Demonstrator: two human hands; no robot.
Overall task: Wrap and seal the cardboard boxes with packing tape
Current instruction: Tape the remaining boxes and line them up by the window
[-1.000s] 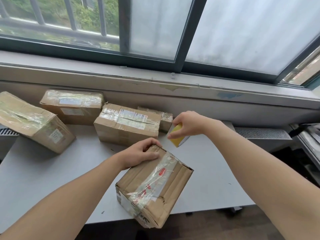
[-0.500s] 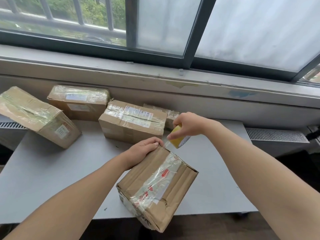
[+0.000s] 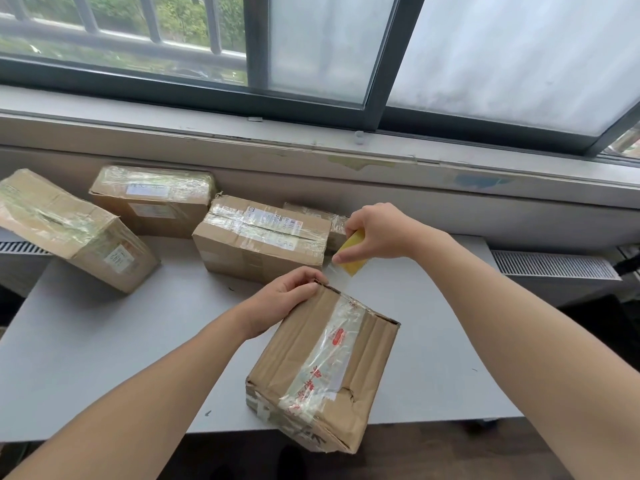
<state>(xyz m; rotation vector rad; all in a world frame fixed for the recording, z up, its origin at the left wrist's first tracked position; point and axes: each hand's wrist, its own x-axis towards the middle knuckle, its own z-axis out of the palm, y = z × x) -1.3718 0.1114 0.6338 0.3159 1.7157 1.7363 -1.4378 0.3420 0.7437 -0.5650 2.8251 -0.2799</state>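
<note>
- Now a strip (image 3: pixel 331 271) of clear tape spans from the roll (image 3: pixel 351 253) to the far top corner of the box (image 3: pixel 322 368); a second ago there was none.
- My left hand (image 3: pixel 282 299) curls over that corner, pinning the tape end.
- My right hand (image 3: pixel 377 233) grips the roll, pulled up and right, just clear of the corner.
- The box sits tilted at the table (image 3: pixel 104 341) near edge, overhanging it.
- So the anchor looks set and the wrap is started; the seam run is not yet done.
- The back boxes (image 3: pixel 259 237) are already taped.
</note>
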